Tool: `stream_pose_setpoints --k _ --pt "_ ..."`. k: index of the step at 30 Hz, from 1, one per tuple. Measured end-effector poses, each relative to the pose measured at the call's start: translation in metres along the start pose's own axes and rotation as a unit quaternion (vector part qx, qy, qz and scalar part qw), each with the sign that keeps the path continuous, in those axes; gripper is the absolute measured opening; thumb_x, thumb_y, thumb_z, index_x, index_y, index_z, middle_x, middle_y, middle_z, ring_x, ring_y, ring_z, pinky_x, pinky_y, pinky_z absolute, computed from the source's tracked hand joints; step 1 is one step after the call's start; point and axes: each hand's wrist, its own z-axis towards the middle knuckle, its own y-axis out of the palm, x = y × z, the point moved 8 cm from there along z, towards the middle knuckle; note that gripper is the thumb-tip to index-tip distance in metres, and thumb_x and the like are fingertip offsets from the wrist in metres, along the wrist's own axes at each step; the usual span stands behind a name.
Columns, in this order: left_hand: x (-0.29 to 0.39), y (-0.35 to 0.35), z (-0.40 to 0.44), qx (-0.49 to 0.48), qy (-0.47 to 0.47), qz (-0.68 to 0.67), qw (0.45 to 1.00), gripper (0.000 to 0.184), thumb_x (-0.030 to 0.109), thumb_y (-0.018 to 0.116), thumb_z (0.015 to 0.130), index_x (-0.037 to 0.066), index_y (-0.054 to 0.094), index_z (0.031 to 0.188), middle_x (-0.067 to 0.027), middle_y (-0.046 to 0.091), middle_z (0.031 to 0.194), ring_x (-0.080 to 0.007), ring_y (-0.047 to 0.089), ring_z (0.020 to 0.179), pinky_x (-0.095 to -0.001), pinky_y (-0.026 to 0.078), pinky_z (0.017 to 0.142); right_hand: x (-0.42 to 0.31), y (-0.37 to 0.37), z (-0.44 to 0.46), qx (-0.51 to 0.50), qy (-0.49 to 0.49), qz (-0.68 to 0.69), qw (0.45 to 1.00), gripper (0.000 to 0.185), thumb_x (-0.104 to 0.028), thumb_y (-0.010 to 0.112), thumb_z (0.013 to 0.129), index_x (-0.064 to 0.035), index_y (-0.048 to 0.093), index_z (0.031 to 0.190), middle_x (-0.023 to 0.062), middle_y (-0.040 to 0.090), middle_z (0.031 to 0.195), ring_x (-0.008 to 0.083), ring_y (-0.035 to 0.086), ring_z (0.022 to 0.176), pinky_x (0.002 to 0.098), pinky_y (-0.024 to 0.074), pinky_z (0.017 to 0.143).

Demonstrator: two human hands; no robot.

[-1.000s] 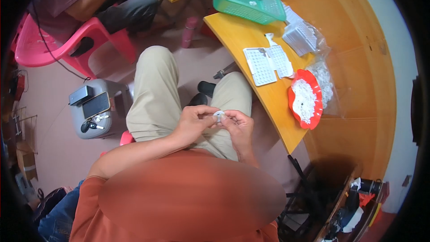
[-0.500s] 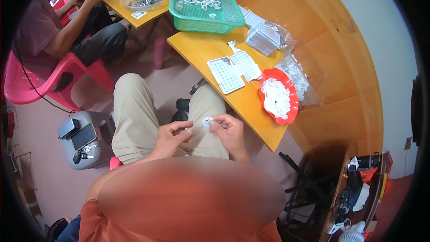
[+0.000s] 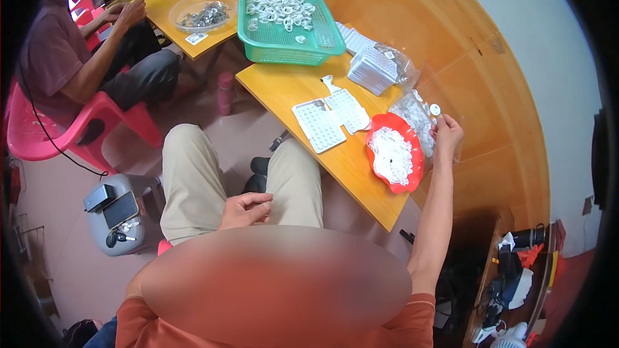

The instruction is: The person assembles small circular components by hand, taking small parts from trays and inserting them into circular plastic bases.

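Observation:
My right hand is stretched out over the right edge of the table, its fingers pinched on a small white disc. Just beneath and left of it lies a clear bag of white pieces. A red scalloped dish filled with small white parts stands nearer to me. Over my lap is my left hand, fingers curled together; whether something small sits between them cannot be made out. Two white gridded trays lie flat on the yellow table.
A green basket with white rings stands at the back of the table, near stacked white trays. A co-worker sits at the left on a pink chair. A grey box holds a phone and keys.
My right hand has left my lap and reached right, to the bag beyond the red dish, with a white disc at its fingertips. My left hand has stayed over my lap. The view has shifted.

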Motion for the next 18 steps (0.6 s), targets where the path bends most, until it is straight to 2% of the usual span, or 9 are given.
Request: stream_pose_setpoints --k 2,7,13,16,18 --pt "-0.007 -0.005 0.006 -0.003 0.002 -0.008 1.000 0.026 0.008 0.065 0.093 -0.006 0.065 0.114 -0.0074 0.067 0.090 -0.0110 0.062 0.077 -0.0245 0.053 0.071 0.010 0.010 0.013 -0.021 -0.021 -0.039 0.999 0.017 -0.006 0.064 0.089 0.0052 0.066 0.102 0.0050 0.064 0.075 0.0113 0.059 0.058 0.0244 0.0496 0.050" --pt "-0.013 -0.009 0.012 -0.007 -0.013 -0.014 1.000 0.024 0.007 0.064 0.093 -0.006 0.065 0.113 -0.0066 0.067 0.090 -0.0110 0.061 0.077 -0.0241 0.053 0.071 0.009 0.076 -0.026 -0.112 -0.065 -0.111 0.985 0.019 -0.007 0.066 0.087 0.0065 0.068 0.100 0.0068 0.066 0.075 0.0115 0.061 0.056 0.0250 0.0494 0.051" --pt "-0.016 -0.012 0.019 -0.004 -0.014 -0.035 0.999 0.023 0.005 0.065 0.093 -0.006 0.064 0.113 -0.0061 0.066 0.090 -0.0114 0.061 0.075 -0.0239 0.052 0.070 0.002 0.176 -0.065 -0.293 -0.073 -0.136 0.944 0.017 -0.009 0.069 0.084 0.0050 0.071 0.094 0.0064 0.069 0.073 0.0110 0.062 0.057 0.0252 0.0493 0.053" --pt "-0.012 -0.016 0.021 0.001 -0.013 -0.042 0.999 0.023 0.004 0.065 0.093 -0.007 0.064 0.113 -0.0060 0.066 0.089 -0.0114 0.061 0.075 -0.0237 0.052 0.070 -0.002 0.216 -0.066 -0.323 -0.086 -0.155 0.930 0.016 -0.009 0.070 0.083 0.0040 0.072 0.091 0.0075 0.069 0.073 0.0108 0.062 0.057 0.0260 0.0495 0.054" --pt "-0.010 -0.017 0.022 0.003 -0.020 -0.047 0.999 0.023 0.004 0.065 0.093 -0.007 0.064 0.113 -0.0058 0.066 0.089 -0.0111 0.061 0.074 -0.0235 0.051 0.069 -0.013 0.240 -0.064 -0.333 -0.120 -0.188 0.916 0.019 -0.013 0.071 0.081 0.0023 0.073 0.091 0.0099 0.071 0.075 0.0133 0.065 0.063 0.0294 0.0510 0.059"
